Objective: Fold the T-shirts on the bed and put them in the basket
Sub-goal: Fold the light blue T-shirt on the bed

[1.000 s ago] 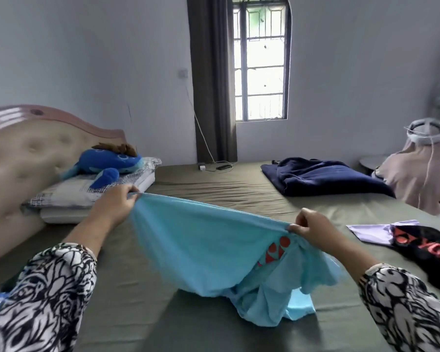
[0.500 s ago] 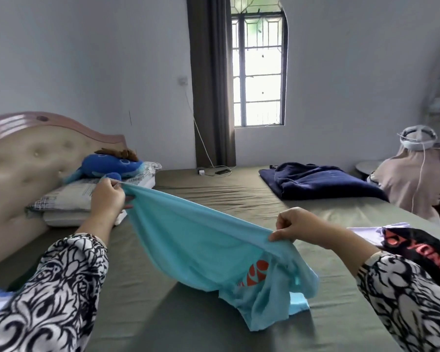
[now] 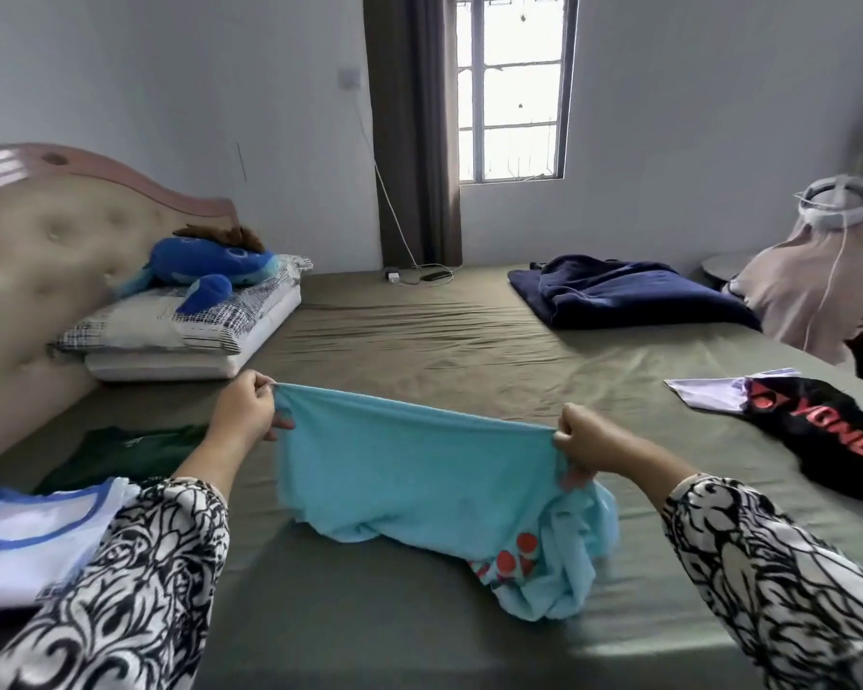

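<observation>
Mid-frame, our left hand and right hand each pinch the blue shirt's stretched edge above the bed.

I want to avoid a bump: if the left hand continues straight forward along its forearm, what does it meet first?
Probably the pillows by the headboard; before them only bare bed sheet shows ahead of the left hand, though depth is uncertain.

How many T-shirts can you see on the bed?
4: the light blue T-shirt held up in both hands, a white one near left, a dark green one behind it, and a black one at right. Others may be out of view.
</observation>
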